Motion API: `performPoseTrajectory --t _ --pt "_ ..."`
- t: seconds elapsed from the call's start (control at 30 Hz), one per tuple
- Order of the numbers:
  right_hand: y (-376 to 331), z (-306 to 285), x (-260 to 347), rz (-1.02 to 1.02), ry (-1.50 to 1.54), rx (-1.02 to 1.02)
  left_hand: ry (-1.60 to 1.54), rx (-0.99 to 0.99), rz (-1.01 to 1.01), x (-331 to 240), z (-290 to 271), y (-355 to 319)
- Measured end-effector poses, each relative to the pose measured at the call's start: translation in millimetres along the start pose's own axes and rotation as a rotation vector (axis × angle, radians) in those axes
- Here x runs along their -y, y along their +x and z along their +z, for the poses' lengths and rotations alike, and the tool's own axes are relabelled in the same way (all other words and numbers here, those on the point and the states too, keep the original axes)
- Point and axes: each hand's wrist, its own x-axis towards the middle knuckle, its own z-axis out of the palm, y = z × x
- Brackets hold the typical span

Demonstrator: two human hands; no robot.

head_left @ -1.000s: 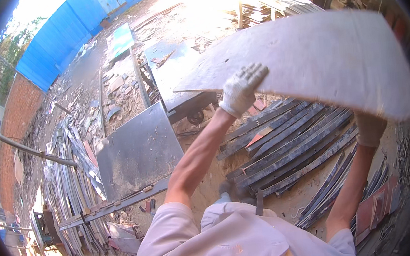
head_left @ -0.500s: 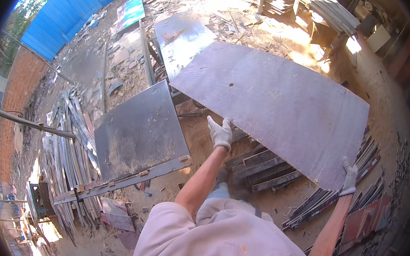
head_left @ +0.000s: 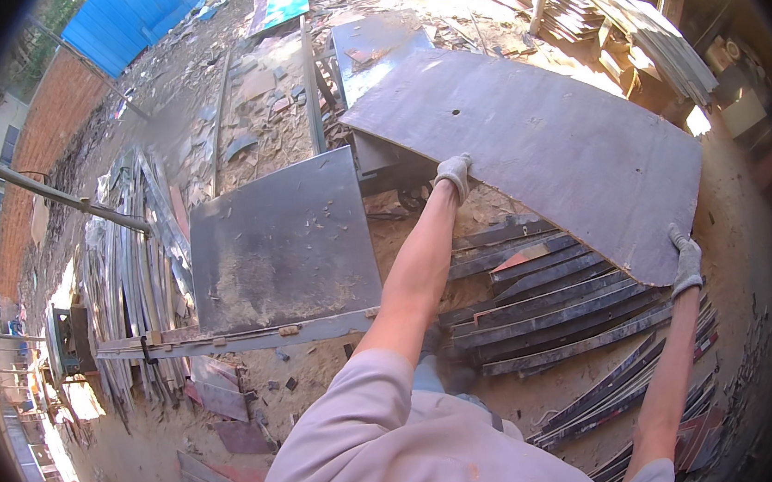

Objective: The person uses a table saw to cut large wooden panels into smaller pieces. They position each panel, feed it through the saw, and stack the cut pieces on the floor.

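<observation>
A large greyish-purple plywood board [head_left: 543, 137] with a small dark hole lies slanted in front of me. In a white work glove, my left hand [head_left: 456, 175] is closed on its near edge, left of the middle. My right hand [head_left: 686, 260], also gloved, grips the board's near right corner with the fingers on its upper face. The board's far left part overlaps a bluish, shiny sheet [head_left: 369, 49]. To the left sits a dark square panel [head_left: 282, 242], dusty with chips, behind a long metal rail [head_left: 247, 340].
Dark strips [head_left: 542, 319] are stacked on the ground below the board, with more strips [head_left: 605, 396] near my right arm. Long thin strips [head_left: 132, 256] heap up at the left beside a slanting pole [head_left: 61, 194]. Boards [head_left: 654, 34] pile up at the far right.
The plywood board has moved farther away from me, its near corner going up and right. My left hand, open near the edge before, has moved forward and taken hold; my right hand moved with it.
</observation>
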Motion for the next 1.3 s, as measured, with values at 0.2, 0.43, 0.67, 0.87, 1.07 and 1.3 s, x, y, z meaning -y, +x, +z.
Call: performPoseTrajectory --t 0.2,0.43,0.67,0.87,1.07,1.3 --pt "51 -9 16 -0.016 -0.052 -0.075 0.142 0.015 -0.097 -20 43 18" --pt "86 30 45 -0.004 0.036 -0.062 0.377 0.194 0.055 -60 22 49" --pt "55 34 -6 0.016 0.053 -0.112 0.512 0.165 0.063 -73 -4 41" --pt "-96 87 -39 -0.013 0.194 -0.202 0.135 -0.004 -0.058 -54 -56 -5" --pt "-179 170 -80 -0.034 0.248 -0.48 0.386 0.229 -0.024 -103 -76 -24" --pt "-273 58 -101 0.135 0.104 -0.538 0.007 0.62 -0.179 8 -119 -140"
